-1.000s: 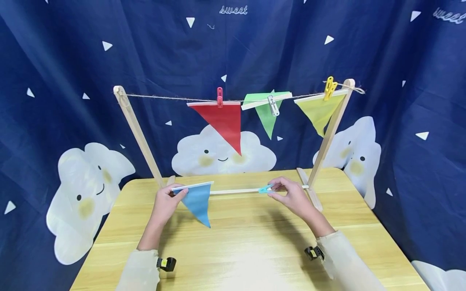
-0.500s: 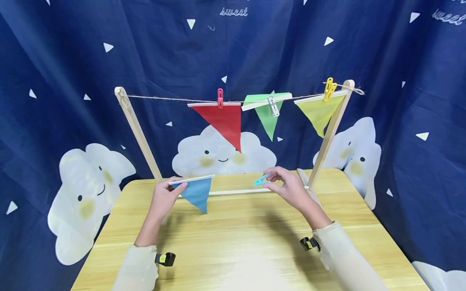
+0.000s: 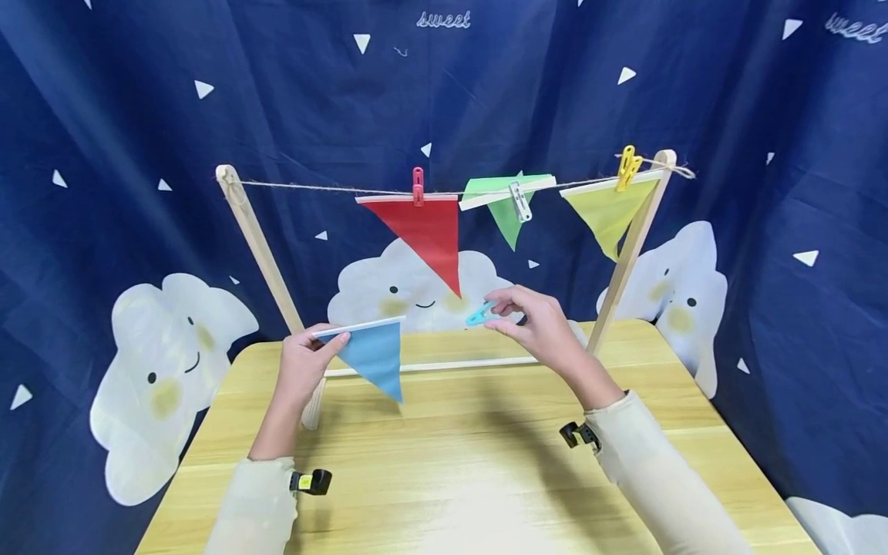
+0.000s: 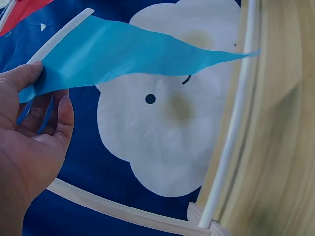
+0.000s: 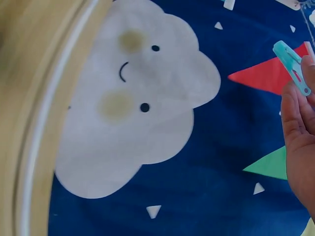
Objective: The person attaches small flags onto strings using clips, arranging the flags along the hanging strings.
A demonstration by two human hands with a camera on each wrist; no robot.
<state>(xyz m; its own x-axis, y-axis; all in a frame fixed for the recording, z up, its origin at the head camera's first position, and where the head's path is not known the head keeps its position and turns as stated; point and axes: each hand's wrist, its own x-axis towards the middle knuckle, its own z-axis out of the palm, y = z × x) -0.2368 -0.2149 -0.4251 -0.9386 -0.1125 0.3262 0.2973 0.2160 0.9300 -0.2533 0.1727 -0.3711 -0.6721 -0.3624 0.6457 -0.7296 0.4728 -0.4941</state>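
Note:
My left hand pinches a blue triangular flag near the left end of its white top strip; the flag hangs point down above the table. In the left wrist view the thumb lies on the blue cloth. Between thumb and fingers of my right hand is a light-blue clothespin, below the hanging flags. A twine line carries a red flag with a red clothespin, a green flag with a white clothespin, and a yellow flag with a yellow clothespin.
Wooden posts stand left and right, holding the twine. A white rod joins them low down, above the wooden table. A dark blue curtain with clouds hangs close behind.
Both hands have risen from near the low rod, the left with the blue flag, the right with the light-blue clothespin. The right hand has also moved leftward.

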